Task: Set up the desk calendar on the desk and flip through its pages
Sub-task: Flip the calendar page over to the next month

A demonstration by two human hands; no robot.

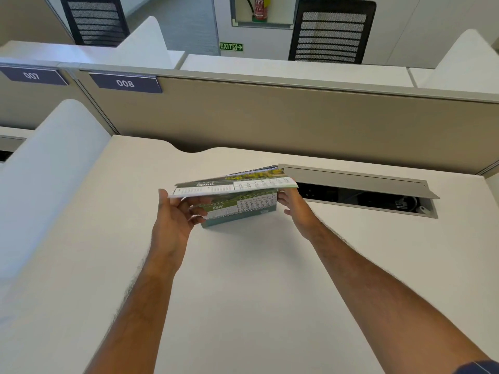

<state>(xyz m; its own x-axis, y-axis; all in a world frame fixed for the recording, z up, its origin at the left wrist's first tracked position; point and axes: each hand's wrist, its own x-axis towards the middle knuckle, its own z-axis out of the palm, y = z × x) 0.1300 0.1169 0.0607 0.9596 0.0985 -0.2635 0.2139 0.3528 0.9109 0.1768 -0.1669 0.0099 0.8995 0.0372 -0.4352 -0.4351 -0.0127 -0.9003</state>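
Observation:
A spiral-bound desk calendar [243, 209] stands on the white desk [243, 292], its MAY page facing me. The APRIL page [232, 186] is lifted almost flat above it, hinged on the spiral at the top. My left hand [175, 220] pinches the lower left corner of the APRIL page between thumb and fingers. At the calendar's right end my right hand [294, 209] grips that same raised page, fingers tucked under its edge. The calendar's base is partly hidden by my left fingers.
An open cable tray [359, 195] with a raised grey lid lies just right of the calendar. A beige partition [270, 117] closes off the back of the desk and a white divider [54, 163] stands at the left. Black office chairs stand beyond.

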